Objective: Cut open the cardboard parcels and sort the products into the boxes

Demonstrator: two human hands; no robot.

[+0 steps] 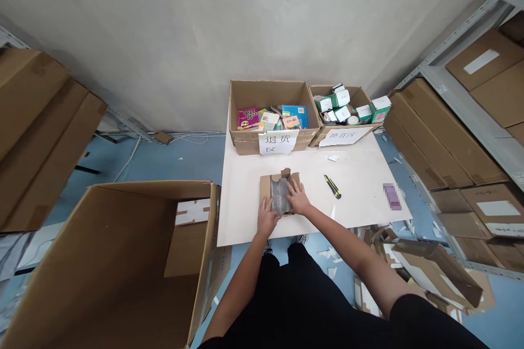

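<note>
A small opened cardboard box (265, 187) lies near the front edge of the white table, its flaps folded back. Inside it shows a shiny grey plastic-looking packet (280, 195), whose contents I cannot make out. My left hand (267, 219) grips the box's near left corner, fingertips against the packet. From the right, my right hand (298, 199) holds the box's right side, its fingers reaching over the torn flap onto the packet. To the right of the hands rests a black-and-yellow utility knife (333, 187).
At the table's (241, 229) back stand a carton of books (245, 143) and a carton of small green-and-white boxes (317, 139), both with paper signs. A large open carton (123, 262) stands at left. Cardboard scraps (434, 278) litter the floor at right, beside shelves.
</note>
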